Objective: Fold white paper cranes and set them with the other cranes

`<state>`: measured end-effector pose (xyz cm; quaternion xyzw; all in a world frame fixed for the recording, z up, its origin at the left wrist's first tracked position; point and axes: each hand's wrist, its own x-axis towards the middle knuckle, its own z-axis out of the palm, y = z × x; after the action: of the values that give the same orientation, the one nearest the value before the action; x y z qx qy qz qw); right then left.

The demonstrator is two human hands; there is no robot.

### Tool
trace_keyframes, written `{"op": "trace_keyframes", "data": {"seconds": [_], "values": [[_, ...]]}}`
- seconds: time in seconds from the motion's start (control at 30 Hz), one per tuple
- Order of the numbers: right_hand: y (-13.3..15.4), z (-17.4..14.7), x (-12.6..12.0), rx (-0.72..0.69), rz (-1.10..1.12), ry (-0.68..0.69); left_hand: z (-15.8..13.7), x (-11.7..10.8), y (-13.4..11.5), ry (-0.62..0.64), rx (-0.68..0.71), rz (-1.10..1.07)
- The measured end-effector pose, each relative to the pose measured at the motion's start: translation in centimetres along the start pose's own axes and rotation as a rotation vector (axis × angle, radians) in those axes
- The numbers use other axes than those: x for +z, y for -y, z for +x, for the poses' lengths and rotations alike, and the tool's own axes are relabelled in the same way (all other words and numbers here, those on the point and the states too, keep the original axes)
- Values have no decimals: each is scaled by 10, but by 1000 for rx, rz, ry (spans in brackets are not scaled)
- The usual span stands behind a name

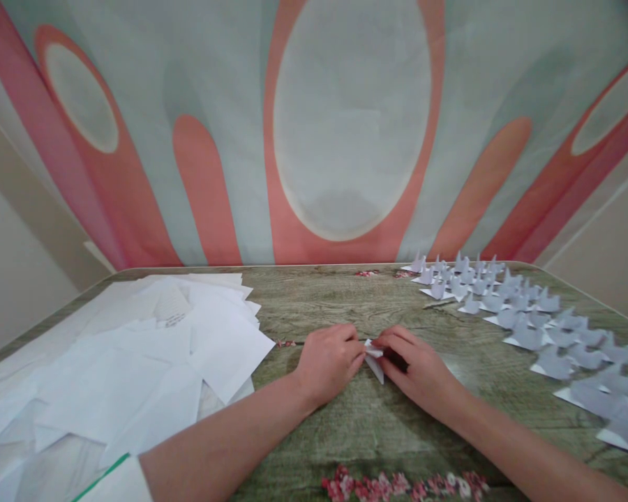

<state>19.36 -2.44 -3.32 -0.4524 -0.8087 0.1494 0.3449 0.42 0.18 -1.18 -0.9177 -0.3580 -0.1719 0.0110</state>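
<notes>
A small piece of folded white paper [375, 364] is between my hands at the middle of the table, one pointed flap hanging down toward me. My left hand [329, 362] is closed with its fingertips pinching the paper's left side. From the right, my right hand [414, 366] grips the paper's other side between thumb and fingers. My fingers hide part of the folds, so its full shape cannot be made out.
Loose white paper sheets [136, 369] lie in an overlapping spread on the left. Several rows of folded white paper birds [526, 335] stand along the right. The wood-patterned table [303, 300] ends at a patterned backdrop [241, 174].
</notes>
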Motion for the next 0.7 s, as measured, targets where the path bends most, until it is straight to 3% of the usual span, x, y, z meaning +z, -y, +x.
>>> {"op": "trace_keyframes", "data": {"seconds": [0.43, 0.7], "values": [[-11, 3, -5, -95, -76, 72, 0, 0, 8, 13, 119, -204], [-12, 3, -5, -160, -143, 67, 1, -1, 7, -4, 134, -158]]}}
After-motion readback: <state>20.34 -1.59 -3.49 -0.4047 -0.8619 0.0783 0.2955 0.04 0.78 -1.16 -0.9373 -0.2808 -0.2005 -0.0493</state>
